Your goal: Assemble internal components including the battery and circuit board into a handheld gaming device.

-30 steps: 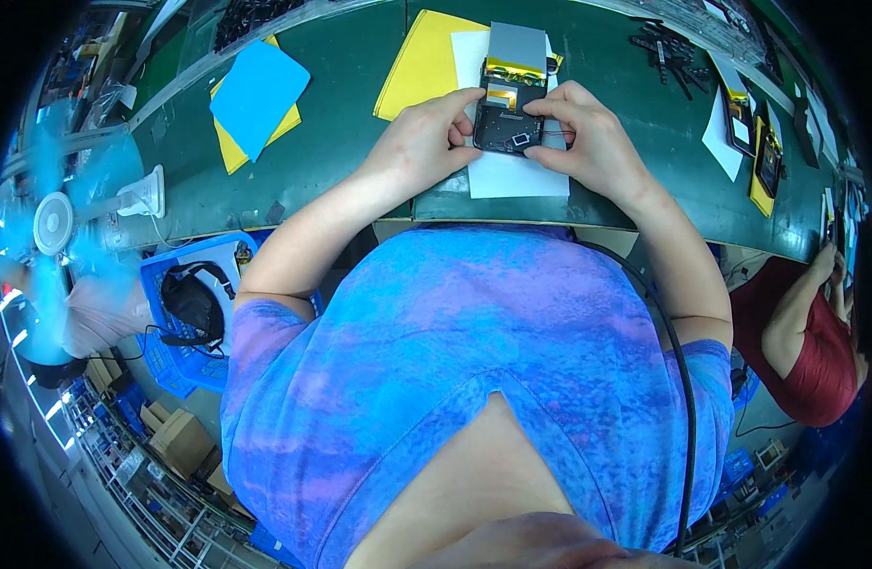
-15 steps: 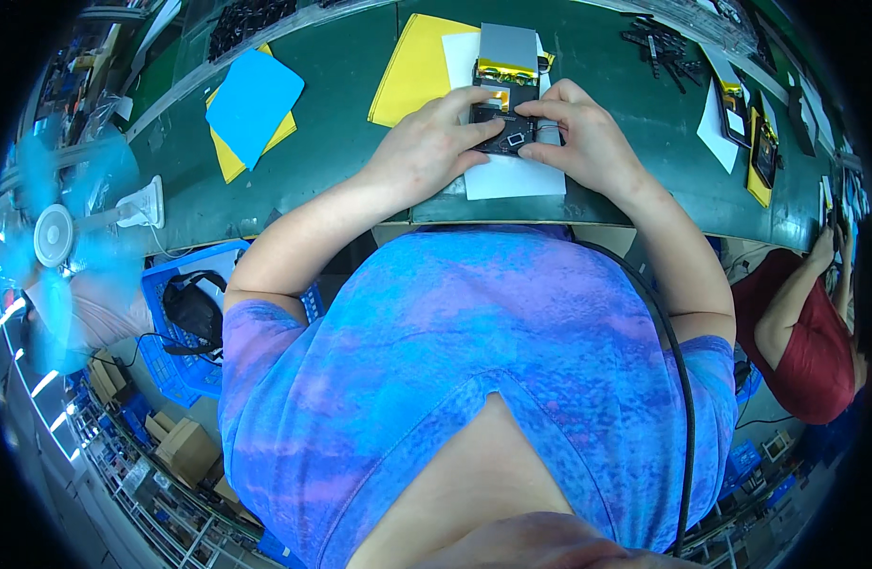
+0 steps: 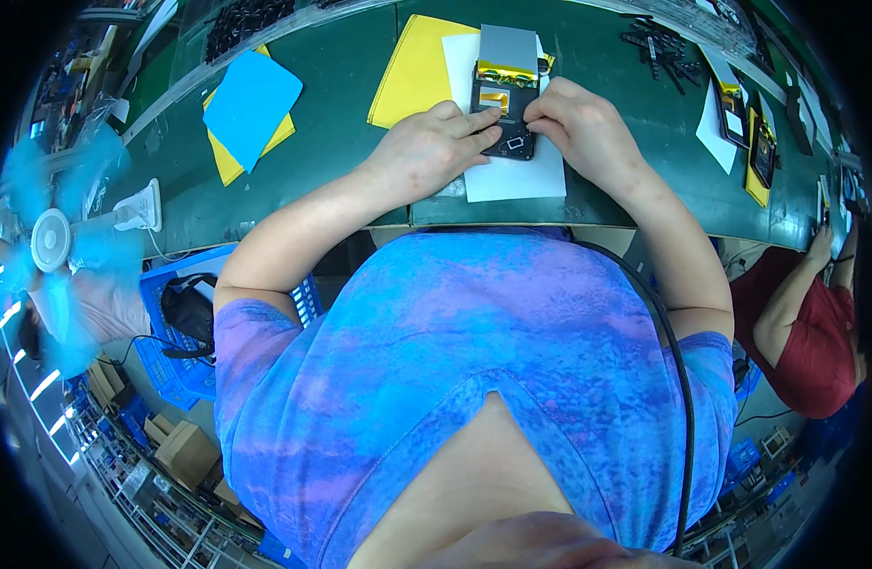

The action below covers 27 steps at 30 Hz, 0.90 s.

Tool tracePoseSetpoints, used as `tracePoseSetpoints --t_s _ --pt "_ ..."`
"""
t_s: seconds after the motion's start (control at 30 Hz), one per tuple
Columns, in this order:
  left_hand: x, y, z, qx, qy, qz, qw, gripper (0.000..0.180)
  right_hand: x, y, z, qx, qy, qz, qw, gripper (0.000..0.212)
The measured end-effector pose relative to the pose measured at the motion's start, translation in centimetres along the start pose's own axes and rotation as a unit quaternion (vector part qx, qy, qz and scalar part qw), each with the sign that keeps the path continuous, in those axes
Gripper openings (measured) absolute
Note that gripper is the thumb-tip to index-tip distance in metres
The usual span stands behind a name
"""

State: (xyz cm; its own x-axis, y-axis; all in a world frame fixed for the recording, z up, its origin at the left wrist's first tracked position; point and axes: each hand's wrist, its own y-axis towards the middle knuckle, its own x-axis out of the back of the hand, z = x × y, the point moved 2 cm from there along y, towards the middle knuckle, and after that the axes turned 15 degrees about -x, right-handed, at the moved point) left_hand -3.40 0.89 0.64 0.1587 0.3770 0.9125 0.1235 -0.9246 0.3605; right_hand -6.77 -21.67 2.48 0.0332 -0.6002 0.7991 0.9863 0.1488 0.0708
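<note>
Scanning from left: got blue sheet [image 3: 254, 109] lying askew on small yellow sheet [image 3: 223, 163]. Next, large yellow sheet [image 3: 406, 76], tucked partly under white paper [image 3: 540, 182]. See left hand [image 3: 428, 147] with fingers stretched out onto black device [image 3: 518, 146], not clenched. Found black device flat on white paper, between both hands, insides exposed, with grey pack [image 3: 508, 45] and its yellow edge at far end. See right hand [image 3: 588, 123] at device's right edge, thumb and index fingertips drawn together; too small to tell if gripping a thin part. Would call it partway. Done: inner parts laid in, judging by looks. Left: pack not folded over them, no cover on. Further right, see black strips [image 3: 656, 49] in a loose pile, then two more devices [image 3: 766, 156] and, near the rim, co-worker's hand [image 3: 819, 248].
</note>
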Motion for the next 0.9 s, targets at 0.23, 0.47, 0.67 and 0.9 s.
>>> tracePoseSetpoints --t_s 0.23,0.47,0.67,0.9 --pt "-0.2 -0.1 0.1 -0.004 0.007 -0.009 1.000 0.042 -0.7 0.3 -0.2 0.006 -0.049 -0.041 0.998 0.004" --pt "-0.4 -0.2 0.2 -0.030 0.027 -0.003 0.999 0.036 0.5 0.3 1.2 -0.009 -0.094 -0.041 0.995 0.014" --pt "-0.2 0.1 0.0 -0.090 0.067 -0.040 0.993 0.034 -0.2 -2.3 1.2 0.104 -0.126 -0.023 0.986 0.030" --pt "-1.6 0.5 0.4 -0.094 -0.065 -0.119 0.986 0.022 0.0 -2.7 -0.5 0.066 -0.057 -0.011 0.996 0.020"
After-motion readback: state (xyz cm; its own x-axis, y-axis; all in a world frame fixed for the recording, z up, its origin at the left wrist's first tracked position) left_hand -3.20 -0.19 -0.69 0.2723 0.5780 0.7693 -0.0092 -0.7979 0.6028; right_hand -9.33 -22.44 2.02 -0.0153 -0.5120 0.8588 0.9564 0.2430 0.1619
